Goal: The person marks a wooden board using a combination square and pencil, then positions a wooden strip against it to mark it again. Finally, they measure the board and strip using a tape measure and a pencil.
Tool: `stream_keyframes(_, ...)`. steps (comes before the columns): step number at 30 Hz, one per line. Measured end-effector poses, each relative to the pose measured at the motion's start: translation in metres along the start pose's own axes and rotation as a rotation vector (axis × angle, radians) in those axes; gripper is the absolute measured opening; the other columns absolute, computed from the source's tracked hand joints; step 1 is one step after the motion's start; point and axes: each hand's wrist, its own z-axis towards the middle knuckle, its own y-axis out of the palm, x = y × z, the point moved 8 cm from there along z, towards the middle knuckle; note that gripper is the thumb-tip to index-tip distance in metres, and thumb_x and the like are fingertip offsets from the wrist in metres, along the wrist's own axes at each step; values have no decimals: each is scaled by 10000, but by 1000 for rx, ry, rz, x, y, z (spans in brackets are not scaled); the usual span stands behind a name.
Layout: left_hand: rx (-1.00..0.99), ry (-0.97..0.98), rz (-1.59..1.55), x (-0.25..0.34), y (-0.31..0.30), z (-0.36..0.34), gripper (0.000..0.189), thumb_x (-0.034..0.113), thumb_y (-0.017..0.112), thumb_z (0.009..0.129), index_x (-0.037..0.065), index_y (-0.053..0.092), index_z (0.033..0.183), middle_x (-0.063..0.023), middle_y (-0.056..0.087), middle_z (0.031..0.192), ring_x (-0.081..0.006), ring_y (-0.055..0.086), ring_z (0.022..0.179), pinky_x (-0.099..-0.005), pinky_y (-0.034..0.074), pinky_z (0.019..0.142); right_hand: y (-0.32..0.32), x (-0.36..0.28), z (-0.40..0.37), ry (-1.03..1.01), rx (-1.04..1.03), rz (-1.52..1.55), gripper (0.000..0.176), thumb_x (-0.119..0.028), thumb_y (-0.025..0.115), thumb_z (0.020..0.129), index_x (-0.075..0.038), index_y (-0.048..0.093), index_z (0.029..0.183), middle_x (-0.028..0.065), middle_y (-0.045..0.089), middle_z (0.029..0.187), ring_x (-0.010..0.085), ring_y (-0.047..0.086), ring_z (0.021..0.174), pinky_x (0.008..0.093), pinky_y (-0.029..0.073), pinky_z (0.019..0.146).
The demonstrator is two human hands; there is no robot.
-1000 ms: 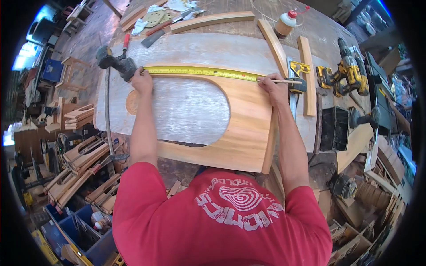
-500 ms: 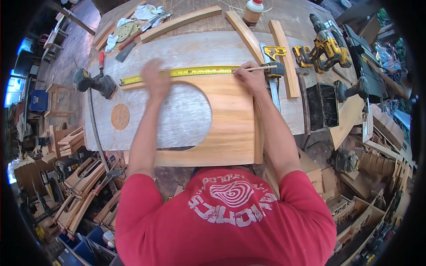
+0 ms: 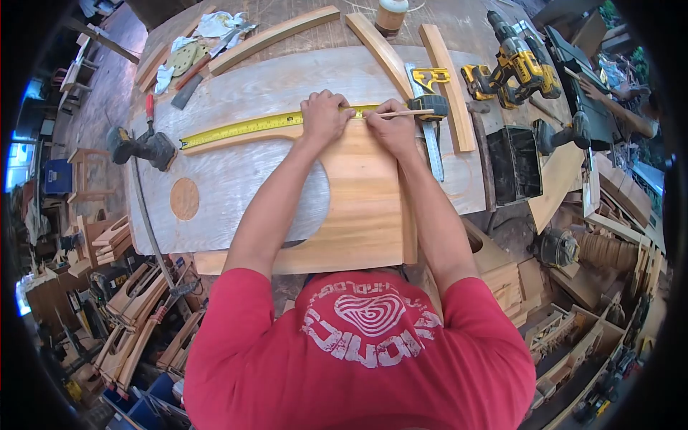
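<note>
A U-shaped wooden panel (image 3: pixel 362 190) with a rounded cut-out lies on the worktop in front of me. Along its far edge runs the yellow blade of a tape measure (image 3: pixel 240 130), its case resting to the right. My left hand (image 3: pixel 326 120) has its fingers curled over the blade at the panel's edge. Just right of it, my right hand (image 3: pixel 393 134) grips a pencil (image 3: pixel 407 113), whose back end points right across the tape case. The pencil's tip is hard to make out among the fingers.
A pale board (image 3: pixel 158 208) lies under the panel. Wooden strips (image 3: pixel 276 39), a chisel-like tool (image 3: pixel 188 92), a metal square (image 3: pixel 435 154) and a bottle (image 3: pixel 390 16) lie beyond. Cordless drills (image 3: pixel 519 68) stand right, another power tool (image 3: pixel 143 147) left. Another person's arm (image 3: pixel 620 111) shows far right.
My left hand has moved right along the tape blade and settled near my right hand. My right hand, still holding the pencil, has shifted slightly left. The whole view has shifted a little.
</note>
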Motion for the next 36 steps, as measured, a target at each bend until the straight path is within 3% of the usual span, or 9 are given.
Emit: stream_keyframes(36, -20, 20, -33, 5, -1, -1, 229, 355, 726, 890, 132, 718, 943, -59, 695, 989, -295, 653, 1015, -494, 413, 882, -2, -28, -2, -18, -38, -95, 197, -176, 802, 739, -9, 700, 734, 57, 695, 702, 100, 603, 662, 291, 500, 626)
